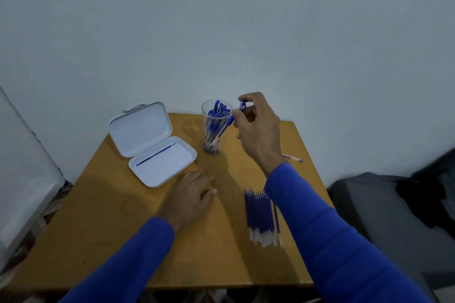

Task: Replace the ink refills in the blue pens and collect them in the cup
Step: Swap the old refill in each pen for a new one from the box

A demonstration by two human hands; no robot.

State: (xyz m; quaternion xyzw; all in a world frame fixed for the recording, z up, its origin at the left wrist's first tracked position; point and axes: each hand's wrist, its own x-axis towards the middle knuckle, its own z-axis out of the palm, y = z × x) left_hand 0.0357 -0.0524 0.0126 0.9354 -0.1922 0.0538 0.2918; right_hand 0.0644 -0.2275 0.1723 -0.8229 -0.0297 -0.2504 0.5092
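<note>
A clear plastic cup (216, 128) stands upright at the back of the wooden table (123, 229), filled with several blue pens. My right hand (258, 128) is raised just right of the cup's rim and pinches a blue pen (230, 122) near its cap, its tip slanting down toward the cup. My left hand (190, 197) rests flat on the table in the middle, holding nothing. A row of several blue ink refills (262, 216) lies on the table to the right, partly under my right sleeve.
An open white plastic case (152, 145) sits at the back left with one blue refill (155, 155) inside its tray. A single thin refill (293, 158) lies near the right edge behind my right wrist. A grey seat stands off the table's right side.
</note>
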